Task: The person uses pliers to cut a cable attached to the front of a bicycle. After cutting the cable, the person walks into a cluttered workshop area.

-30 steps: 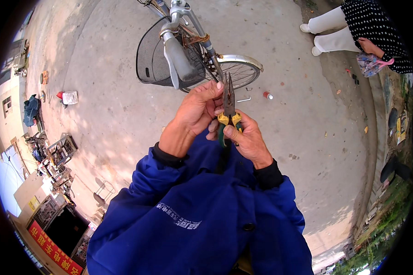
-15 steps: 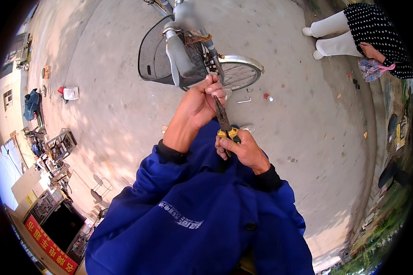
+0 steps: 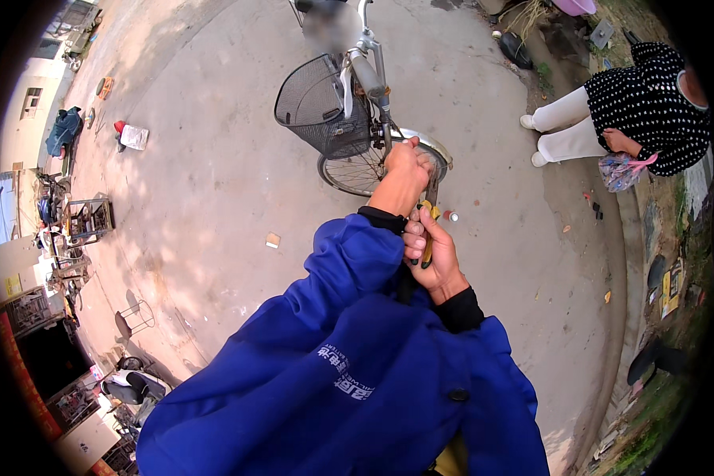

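My left hand [image 3: 409, 168] is closed in front of the bicycle's front wheel [image 3: 349, 173], close below the fork. Whatever its fingers hold is hidden. Closer to my body, my right hand [image 3: 437, 252] is wrapped round the yellow-and-black handles of a pair of pliers [image 3: 429, 209]. The dark jaws point away from me, beside my left hand; their tips are partly covered. Above my hands are the bicycle's black mesh basket [image 3: 321, 107], its grey handlebar grip [image 3: 366, 75] and the silver mudguard [image 3: 439, 146].
A small red-and-white can [image 3: 451, 216] stands on the concrete just right of the pliers. A person in a dotted top [image 3: 642, 103] stands at the far right with a plastic bag [image 3: 620, 172]. A pale flat piece [image 3: 273, 239] lies left of my arms. Parked vehicles [image 3: 83, 222] line the left.
My view has shifted, so the bicycle sits farther right. My left hand has moved forward relative to the pliers, away from my body. The right hand still grips the pliers, now more upright.
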A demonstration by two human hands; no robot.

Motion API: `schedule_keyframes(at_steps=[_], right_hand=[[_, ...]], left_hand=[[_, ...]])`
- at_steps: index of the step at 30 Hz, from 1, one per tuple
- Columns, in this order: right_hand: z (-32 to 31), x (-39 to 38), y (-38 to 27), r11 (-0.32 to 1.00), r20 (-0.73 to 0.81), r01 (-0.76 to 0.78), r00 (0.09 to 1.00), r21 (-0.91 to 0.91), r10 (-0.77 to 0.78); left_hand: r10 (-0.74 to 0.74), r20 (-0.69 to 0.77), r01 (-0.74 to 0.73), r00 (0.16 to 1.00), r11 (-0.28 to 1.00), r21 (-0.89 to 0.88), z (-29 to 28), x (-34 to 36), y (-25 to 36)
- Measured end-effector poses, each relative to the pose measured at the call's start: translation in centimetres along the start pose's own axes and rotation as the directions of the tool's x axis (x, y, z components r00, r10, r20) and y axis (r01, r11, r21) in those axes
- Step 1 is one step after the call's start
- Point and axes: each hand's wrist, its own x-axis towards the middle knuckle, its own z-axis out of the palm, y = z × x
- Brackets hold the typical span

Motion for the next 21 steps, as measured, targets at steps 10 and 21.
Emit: schedule_keyframes(at_steps=[10,21], right_hand=[[2.1,0.0,-0.1,0.976,0.011,0.016,1.0,-0.218,-0.014],[1.4,-1.1,-0.1,0.962,-0.025,0.017,0.999,-0.273,-0.025]], left_hand=[[-0.07,0.077,0.081,0.995,0.985,-0.15,0.1,7.8,1.5],[-0.127,0.121,0.14,0.984,0.985,-0.1,-0.7,10.3,0.2]])
